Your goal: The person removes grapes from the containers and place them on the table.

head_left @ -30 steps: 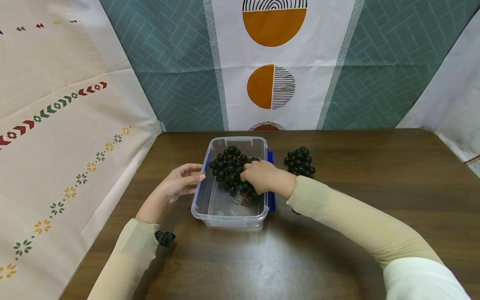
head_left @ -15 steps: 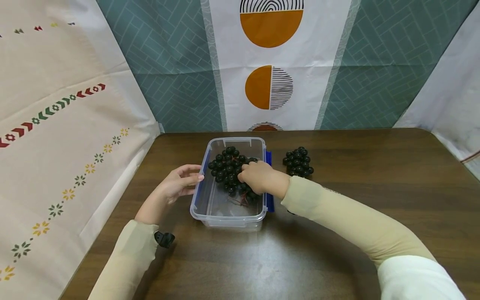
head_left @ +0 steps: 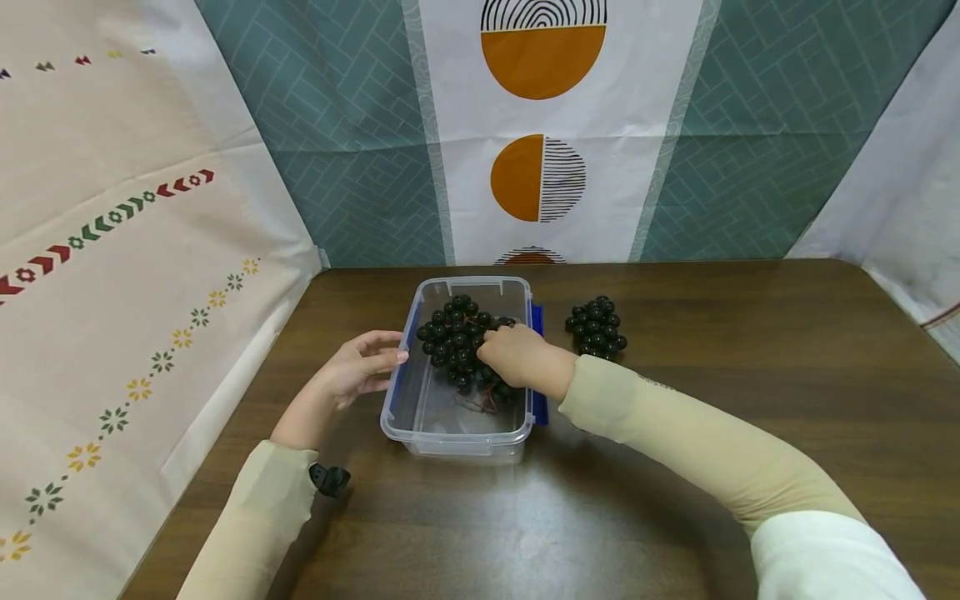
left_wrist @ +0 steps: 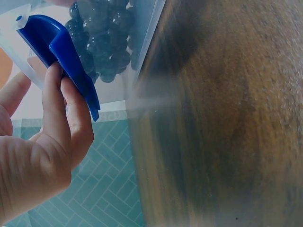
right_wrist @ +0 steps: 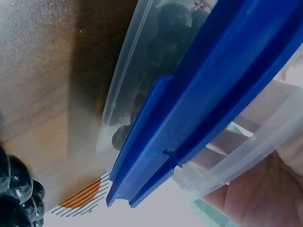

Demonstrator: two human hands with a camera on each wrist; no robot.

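Container: clear plastic storage box (head_left: 457,450), open-topped, set on the wooden table (head_left: 675,467); it serves as the landmark for all places below.
Contents: black grapes (head_left: 450,337), filling the middle and right of the box; a reddish stem (head_left: 486,404) shows near its right wall, and bare floor shows toward the person. I cannot tell whether this is one bunch or two.
Outside bunch: second bunch of black grapes (head_left: 596,327), on the table to the right of the box, apart from it.
Left hand: person's left hand (head_left: 360,367), at the box's left side, fingers loosely extended and touching the left blue latch (left_wrist: 66,54) and rim; it appears to steady the box.
Right hand: person's right hand (head_left: 525,358), over the right rim, above the right blue latch (right_wrist: 189,113), fingers bent down into the grapes. From where I stand the fingertips are hidden; I cannot tell whether they pinch a stem or merely touch fruit.
Step in hand: judged to be settling grapes inside the box.
Next move: likely calls for freeing the right hand without dragging grapes out, then attending to the outside bunch at the box's right.
Caution: loose grapes could detach under pressure.
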